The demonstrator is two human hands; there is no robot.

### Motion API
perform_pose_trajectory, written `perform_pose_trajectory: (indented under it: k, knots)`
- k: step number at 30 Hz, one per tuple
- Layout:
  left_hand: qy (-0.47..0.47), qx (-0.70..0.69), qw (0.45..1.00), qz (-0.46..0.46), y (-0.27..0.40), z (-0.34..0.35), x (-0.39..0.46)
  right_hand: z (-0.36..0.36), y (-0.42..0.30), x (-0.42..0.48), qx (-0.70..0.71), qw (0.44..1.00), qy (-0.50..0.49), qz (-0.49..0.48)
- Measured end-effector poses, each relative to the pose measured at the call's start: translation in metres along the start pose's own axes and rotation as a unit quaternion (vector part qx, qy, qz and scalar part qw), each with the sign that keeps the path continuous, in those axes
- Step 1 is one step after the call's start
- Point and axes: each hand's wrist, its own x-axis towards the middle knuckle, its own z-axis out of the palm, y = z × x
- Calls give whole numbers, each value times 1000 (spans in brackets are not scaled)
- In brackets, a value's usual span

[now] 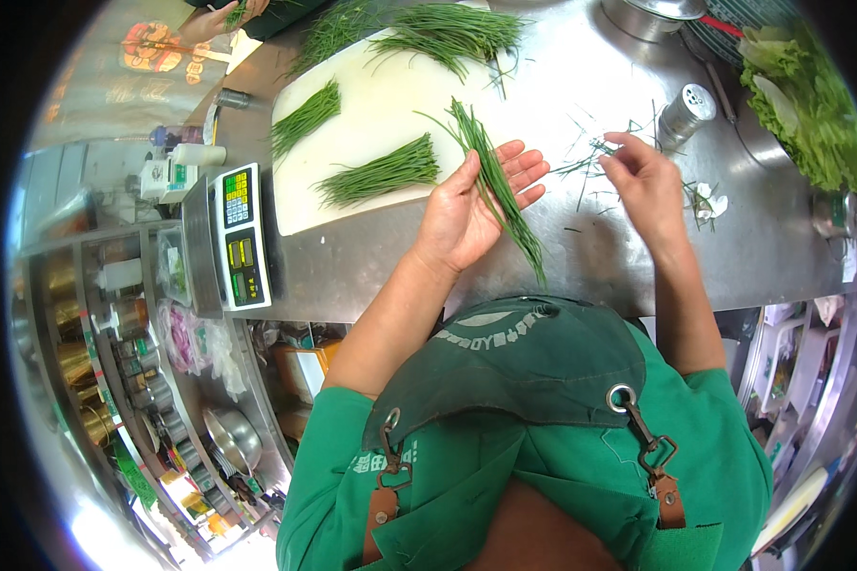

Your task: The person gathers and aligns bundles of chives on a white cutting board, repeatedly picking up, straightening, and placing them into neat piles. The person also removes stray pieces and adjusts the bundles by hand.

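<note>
My left hand [464, 207] is palm up, with a small bunch of green chives [501, 189] lying across it under the thumb. The four fingers are stretched out beyond the stems. Over the steel table, my right hand [646, 182] has its thumb and fingertips close together beside a scatter of loose chive scraps [578, 168]. Whether any scrap is between those fingertips is hard to tell. Two tidy chive bundles, one nearer [382, 171] and one farther left [307, 118], rest on a white cutting board [357, 100]. A bigger chive heap [457, 32] spreads over the board's far edge.
A digital scale [241, 235] stands left of the board. To the right are a metal shaker [685, 114], a crumpled white scrap [708, 202], lettuce [814, 107] and a lidded pot [639, 21]. Another person's hands [211, 20] hold greens at the far left.
</note>
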Motion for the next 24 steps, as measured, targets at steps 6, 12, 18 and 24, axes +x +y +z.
perform_pose_trajectory:
  k: [6, 12, 18, 24]
  knots:
    - [-28, -9, 1000, -4, -3, -5, 2, 41, -33, -17, 21, 975, -93, -200]
    - [41, 10, 999, 17, -8, 2, -1, 63, -39, -8, -45, 980, -82, -174]
    - [-8, -17, 1000, -5, -8, -11, 1, 60, -30, 4, 135, 977, -166, -15]
    - [-13, 5, 1000, -4, -9, -6, 3, 52, -23, 12, 323, 915, -225, 86]
